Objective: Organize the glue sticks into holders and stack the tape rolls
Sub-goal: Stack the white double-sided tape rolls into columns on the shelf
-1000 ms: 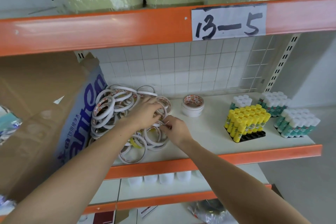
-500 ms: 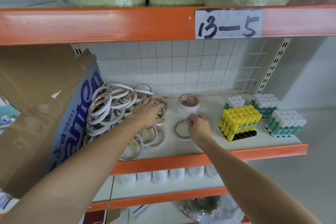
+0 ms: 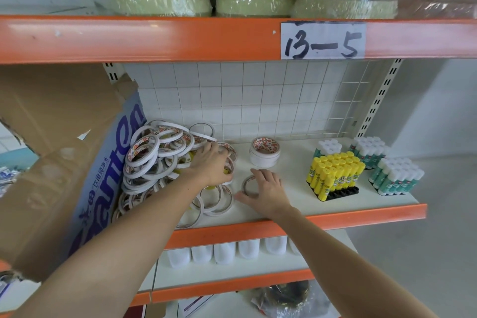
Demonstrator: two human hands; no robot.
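A loose heap of thin white tape rolls [image 3: 154, 160] lies on the white shelf [image 3: 291, 204] against a cardboard box. My left hand [image 3: 210, 165] rests on the heap's right side, fingers curled over the rolls. My right hand [image 3: 265, 191] lies over a single flat tape roll [image 3: 247, 184] on the shelf, fingers and thumb around its rim. Behind it stands a short stack of tape rolls [image 3: 264, 153]. Yellow glue sticks [image 3: 334, 174] stand in a black holder [image 3: 343, 193]. White-capped green glue sticks stand in groups [image 3: 396, 178] to the right.
An open cardboard box [image 3: 64, 162] leans at the left of the shelf. An orange beam with a "13-5" label [image 3: 322, 40] runs overhead. White containers [image 3: 224, 252] line the shelf below. A wire grid [image 3: 348, 106] backs the shelf.
My right hand carried one roll out of the heap and laid it flat on the shelf in front of the short stack. My left hand stayed on the heap.
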